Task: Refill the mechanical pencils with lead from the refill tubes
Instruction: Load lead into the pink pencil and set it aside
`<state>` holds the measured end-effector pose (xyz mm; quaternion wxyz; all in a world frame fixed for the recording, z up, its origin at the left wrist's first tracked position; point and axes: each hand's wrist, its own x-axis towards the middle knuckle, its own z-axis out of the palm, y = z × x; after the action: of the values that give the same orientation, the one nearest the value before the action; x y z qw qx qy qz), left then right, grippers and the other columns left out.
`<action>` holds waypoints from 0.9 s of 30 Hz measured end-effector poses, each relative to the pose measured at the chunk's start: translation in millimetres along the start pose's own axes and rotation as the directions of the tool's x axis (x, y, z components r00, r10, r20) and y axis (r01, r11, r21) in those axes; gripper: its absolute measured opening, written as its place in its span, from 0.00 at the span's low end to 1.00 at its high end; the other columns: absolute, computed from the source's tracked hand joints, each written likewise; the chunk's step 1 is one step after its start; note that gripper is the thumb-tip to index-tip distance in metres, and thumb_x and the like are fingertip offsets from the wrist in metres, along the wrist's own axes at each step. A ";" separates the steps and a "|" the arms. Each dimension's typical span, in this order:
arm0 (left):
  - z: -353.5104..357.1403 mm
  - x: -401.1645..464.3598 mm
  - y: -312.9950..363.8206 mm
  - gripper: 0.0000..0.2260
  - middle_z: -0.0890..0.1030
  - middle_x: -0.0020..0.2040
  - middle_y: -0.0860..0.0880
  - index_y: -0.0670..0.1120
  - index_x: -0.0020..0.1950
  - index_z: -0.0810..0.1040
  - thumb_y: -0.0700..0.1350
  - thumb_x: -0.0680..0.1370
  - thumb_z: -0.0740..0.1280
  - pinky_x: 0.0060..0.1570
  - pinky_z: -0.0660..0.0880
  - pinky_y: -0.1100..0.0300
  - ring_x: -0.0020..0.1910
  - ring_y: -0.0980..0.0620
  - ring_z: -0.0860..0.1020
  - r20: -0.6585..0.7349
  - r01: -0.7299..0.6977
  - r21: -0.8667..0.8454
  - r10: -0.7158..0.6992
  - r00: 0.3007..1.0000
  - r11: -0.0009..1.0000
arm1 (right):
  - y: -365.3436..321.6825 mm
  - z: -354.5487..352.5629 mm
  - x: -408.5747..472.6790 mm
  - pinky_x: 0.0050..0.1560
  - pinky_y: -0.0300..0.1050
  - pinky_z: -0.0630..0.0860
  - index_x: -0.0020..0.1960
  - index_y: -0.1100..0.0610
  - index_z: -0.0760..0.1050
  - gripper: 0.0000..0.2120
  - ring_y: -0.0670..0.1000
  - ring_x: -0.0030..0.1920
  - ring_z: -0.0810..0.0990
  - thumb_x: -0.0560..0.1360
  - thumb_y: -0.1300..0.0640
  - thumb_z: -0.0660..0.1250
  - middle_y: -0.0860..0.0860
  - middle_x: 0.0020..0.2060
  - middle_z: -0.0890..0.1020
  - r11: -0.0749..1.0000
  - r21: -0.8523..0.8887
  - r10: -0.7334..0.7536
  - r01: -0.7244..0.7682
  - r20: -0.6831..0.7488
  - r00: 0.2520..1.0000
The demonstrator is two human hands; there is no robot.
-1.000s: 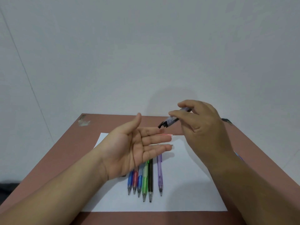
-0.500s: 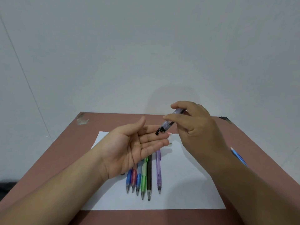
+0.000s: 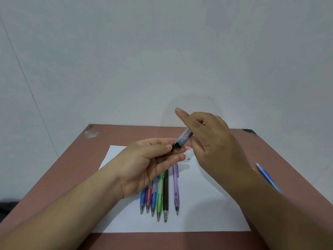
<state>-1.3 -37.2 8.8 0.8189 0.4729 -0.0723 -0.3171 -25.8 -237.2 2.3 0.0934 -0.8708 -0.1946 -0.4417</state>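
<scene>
My right hand [image 3: 210, 139] grips a clear refill tube [image 3: 183, 139] with a black cap end, tilted down to the left; its index finger sticks up straight. My left hand [image 3: 151, 163] lies palm-up under the tube's tip, thumb and fingers curled in and pinching at the black cap [image 3: 175, 146]. Below the left hand several mechanical pencils [image 3: 162, 197] lie side by side on a white sheet [image 3: 207, 210], tips toward me: blue, red, blue, green, black, and a purple pencil [image 3: 176, 188] a little apart. Their upper ends are hidden by my left hand.
The brown table [image 3: 234, 139] stands against a pale wall. A blue pencil [image 3: 268, 177] lies on the table at the right, partly behind my right forearm. A small white and pink object [image 3: 188, 153] sits on the sheet between my hands.
My left hand has gone from flat and open to curled, its thumb and fingers closing on the tube's black cap. My right hand tilted the tube steeper and raised its index finger.
</scene>
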 end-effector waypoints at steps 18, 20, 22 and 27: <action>1.2 1.6 -2.8 0.11 0.84 0.55 0.34 0.32 0.59 0.81 0.36 0.82 0.62 0.49 0.83 0.58 0.53 0.43 0.85 -0.050 -0.006 -0.016 0.006 0.999 1.000 | 1.5 4.5 -0.4 0.46 0.49 0.80 0.68 0.51 0.79 0.27 0.56 0.52 0.77 0.73 0.72 0.71 0.51 0.54 0.79 1.000 0.021 -0.009 0.010 -0.034 0.999; 1.6 1.8 -2.9 0.11 0.84 0.54 0.34 0.32 0.59 0.80 0.36 0.82 0.62 0.48 0.83 0.59 0.52 0.42 0.85 -0.058 -0.008 -0.024 0.007 0.998 1.000 | 3.1 5.8 -1.6 0.46 0.49 0.80 0.64 0.51 0.83 0.24 0.56 0.53 0.77 0.73 0.71 0.72 0.51 0.54 0.79 1.000 0.025 0.004 -0.003 -0.030 1.000; 1.8 1.6 -2.5 0.11 0.84 0.54 0.34 0.32 0.57 0.81 0.37 0.83 0.61 0.48 0.83 0.58 0.52 0.42 0.85 -0.065 -0.015 -0.030 0.013 0.998 0.999 | 4.9 7.0 -3.0 0.46 0.47 0.79 0.59 0.50 0.85 0.20 0.55 0.54 0.77 0.73 0.70 0.72 0.51 0.55 0.79 0.998 0.055 0.044 -0.043 -0.026 0.999; 0.8 1.7 -1.1 0.12 0.83 0.54 0.33 0.32 0.57 0.81 0.39 0.83 0.62 0.55 0.80 0.54 0.54 0.39 0.84 -0.068 -0.029 -0.046 0.026 0.997 0.999 | 2.3 9.8 -3.9 0.51 0.38 0.77 0.56 0.47 0.85 0.19 0.45 0.51 0.78 0.74 0.68 0.71 0.43 0.50 0.76 0.926 0.223 0.287 -0.304 0.105 0.952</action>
<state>-0.8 -39.2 8.0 0.8359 0.4631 -0.0436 -0.2914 -19.7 -237.0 -6.6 0.2547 -0.8879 -0.1156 -0.3653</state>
